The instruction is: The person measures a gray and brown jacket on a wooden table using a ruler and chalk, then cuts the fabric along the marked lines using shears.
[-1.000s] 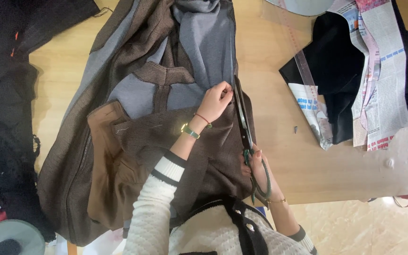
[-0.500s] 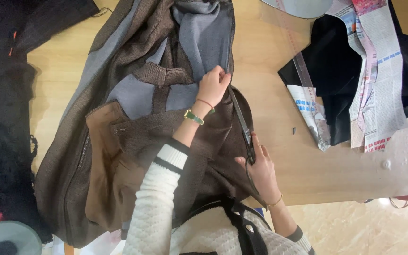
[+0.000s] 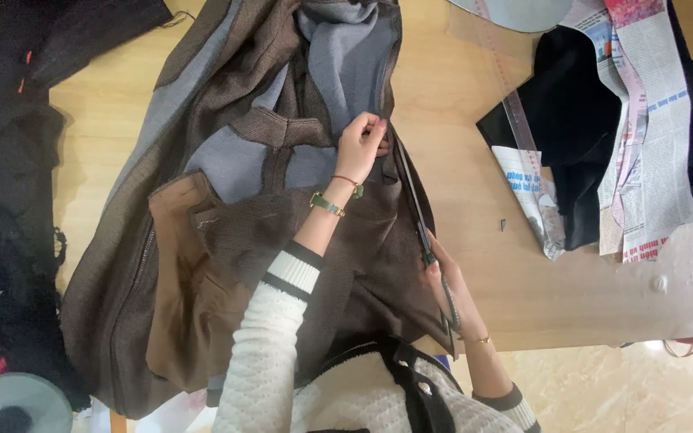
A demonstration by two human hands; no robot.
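Lengthwise, the scissors (image 3: pixel 417 210) run along the right-hand edge of the brown garment (image 3: pixel 226 240), their long axis nearly vertical in the head view and tilted slightly, so the handles sit lower and a little to the right of the tips. The dark blades point away from the person, up toward the top of the garment, and the tips reach just below the left hand (image 3: pixel 360 144). Whether the blades stand parted or closed cannot be told, since they show only as one thin dark line against the cloth.

The right hand (image 3: pixel 447 281) is wrapped around the handle end of the scissors, fingers curled narrowly through and around the loops, so the handles lie hidden under the fingers while the blades stick out beyond the knuckles toward the garment's upper end. The left hand sits at the far end of the blades, its fingers pinched tightly on a fold of the garment's edge where the brown weave meets the grey lining (image 3: pixel 350 64). The scissor tips lie just beside that pinch, slightly to its right; contact between the two cannot be made out.

Relative to the garment, the wooden table (image 3: pixel 459 144) shows bare just to its right, and further right lie black fabric pieces (image 3: pixel 579 120) with newspaper pattern sheets (image 3: pixel 643 160) over them. A dark pile of cloth (image 3: pixel 10 240) sits to the garment's left.
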